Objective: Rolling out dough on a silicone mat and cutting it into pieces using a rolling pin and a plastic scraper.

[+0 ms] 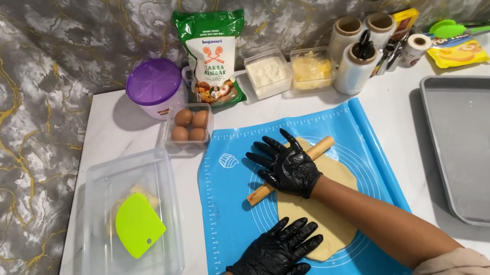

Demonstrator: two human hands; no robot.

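Right grip [285, 165] on rolling pin [290, 170] — dough [325, 208] beneath

Lighting: bright, even, from overhead. Shadows: soft and short, under the clear tub [100, 231] at lower left and along the tray [441, 153] at right. Glare: mild sheen on black gloves [287, 166]. Focus: sharp centrally; slight wide-angle bending toward the frame edges.

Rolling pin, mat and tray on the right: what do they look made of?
Rolling pin: looks like plain wood, tan and matte. Blue mat: probably silicone, thin, with printed white rulings. Tray: likely metal, dull grey with a raised rim.
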